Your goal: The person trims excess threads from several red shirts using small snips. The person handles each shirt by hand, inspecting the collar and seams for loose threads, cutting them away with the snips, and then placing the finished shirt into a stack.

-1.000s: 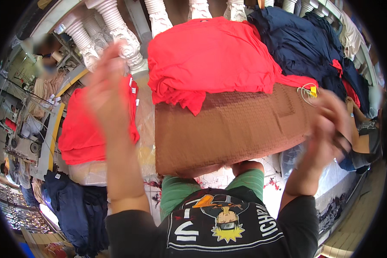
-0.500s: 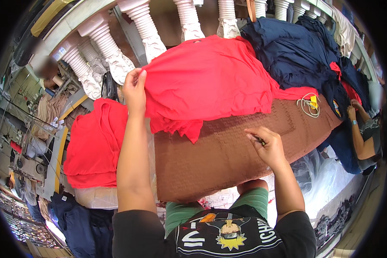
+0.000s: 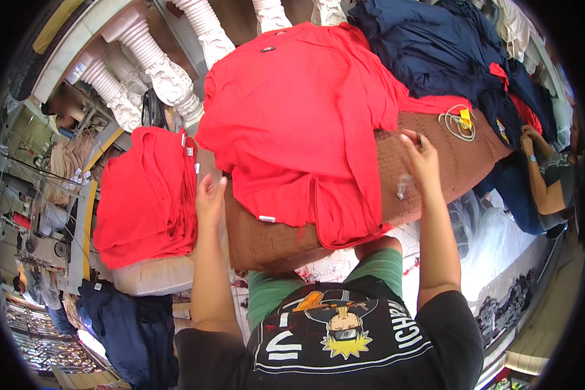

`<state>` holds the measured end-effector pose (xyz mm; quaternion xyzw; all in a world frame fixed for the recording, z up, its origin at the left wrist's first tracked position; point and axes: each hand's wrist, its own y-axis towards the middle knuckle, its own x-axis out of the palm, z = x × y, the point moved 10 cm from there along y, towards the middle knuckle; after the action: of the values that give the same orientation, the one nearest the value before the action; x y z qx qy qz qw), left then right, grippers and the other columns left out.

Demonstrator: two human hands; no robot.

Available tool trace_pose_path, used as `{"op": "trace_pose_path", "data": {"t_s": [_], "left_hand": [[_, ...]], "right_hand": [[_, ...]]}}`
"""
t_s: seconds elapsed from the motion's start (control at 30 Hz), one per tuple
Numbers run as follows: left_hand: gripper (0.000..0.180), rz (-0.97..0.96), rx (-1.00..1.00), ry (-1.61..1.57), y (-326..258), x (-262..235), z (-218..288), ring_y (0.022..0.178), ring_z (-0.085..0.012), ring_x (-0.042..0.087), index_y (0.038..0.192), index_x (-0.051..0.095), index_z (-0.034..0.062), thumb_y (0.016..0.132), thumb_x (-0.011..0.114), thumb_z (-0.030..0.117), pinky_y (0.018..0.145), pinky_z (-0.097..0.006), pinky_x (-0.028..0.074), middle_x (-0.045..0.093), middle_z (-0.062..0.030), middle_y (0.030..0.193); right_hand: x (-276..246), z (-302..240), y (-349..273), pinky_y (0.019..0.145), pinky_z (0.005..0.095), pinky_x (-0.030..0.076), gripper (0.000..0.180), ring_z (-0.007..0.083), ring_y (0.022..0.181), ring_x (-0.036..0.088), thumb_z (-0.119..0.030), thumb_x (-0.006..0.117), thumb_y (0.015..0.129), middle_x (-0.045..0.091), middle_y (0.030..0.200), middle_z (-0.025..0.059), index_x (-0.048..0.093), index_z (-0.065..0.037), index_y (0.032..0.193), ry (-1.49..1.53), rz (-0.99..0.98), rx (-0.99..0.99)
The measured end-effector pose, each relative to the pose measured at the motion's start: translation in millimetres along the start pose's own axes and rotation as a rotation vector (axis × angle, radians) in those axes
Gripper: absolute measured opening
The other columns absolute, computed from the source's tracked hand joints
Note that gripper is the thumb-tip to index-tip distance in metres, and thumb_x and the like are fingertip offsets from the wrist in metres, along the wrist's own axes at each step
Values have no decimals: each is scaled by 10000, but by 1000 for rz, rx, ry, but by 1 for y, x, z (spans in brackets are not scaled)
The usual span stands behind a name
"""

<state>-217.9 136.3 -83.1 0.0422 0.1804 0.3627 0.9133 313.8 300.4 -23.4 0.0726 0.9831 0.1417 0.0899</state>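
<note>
On the brown pad (image 3: 448, 162), centre: one red shirt (image 3: 299, 123), spread flat, hem hanging over the near edge. Left hand (image 3: 209, 198) open, empty, at the shirt's left edge; right hand (image 3: 421, 156) on the pad beside its right edge, pinching a small dark object, kind unclear. Light, limp knit, likely to slide and crease; best taken by hem or shoulders.

Small yellow tag (image 3: 465, 117) on the brown pad by a white cord; white label (image 3: 267, 219) at the red garment's hem.
</note>
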Motion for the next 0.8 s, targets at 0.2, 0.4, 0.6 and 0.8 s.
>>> {"op": "trace_pose_path", "data": {"t_s": [0.2,0.4,0.6,0.8], "left_hand": [[386,-280,-193,-432,-43,80,22,945,-157,613,1156,566,-29,862,699,182,821,-306,497,657,-99,1046],[262,-489,67,-705,-135,87,169,1002,-95,566,1149,577,-8,949,582,161,854,-262,461,635,-51,1077],[376,77,-579,-939,-53,119,-44,1084,-160,559,1255,544,11,974,527,259,901,-316,456,616,-84,1145],[405,-198,-439,-856,-49,108,7,1098,-173,563,1247,556,8,951,555,285,917,-322,451,619,-100,1157]], "right_hand": [[110,-31,-78,540,207,400,311,28,597,453,-146,711,852,650,912,-6,651,-55,1144,-32,-397,-109],[145,-112,-161,577,190,399,461,4,657,450,-95,765,788,625,847,-18,597,-26,1212,58,-645,-203],[138,-235,-219,511,220,445,280,50,586,586,-8,650,854,678,776,64,643,-11,1134,428,-1030,-465],[116,-247,-279,604,331,538,305,228,715,685,-96,673,823,706,872,98,647,-22,1118,481,-1453,-619]]}}
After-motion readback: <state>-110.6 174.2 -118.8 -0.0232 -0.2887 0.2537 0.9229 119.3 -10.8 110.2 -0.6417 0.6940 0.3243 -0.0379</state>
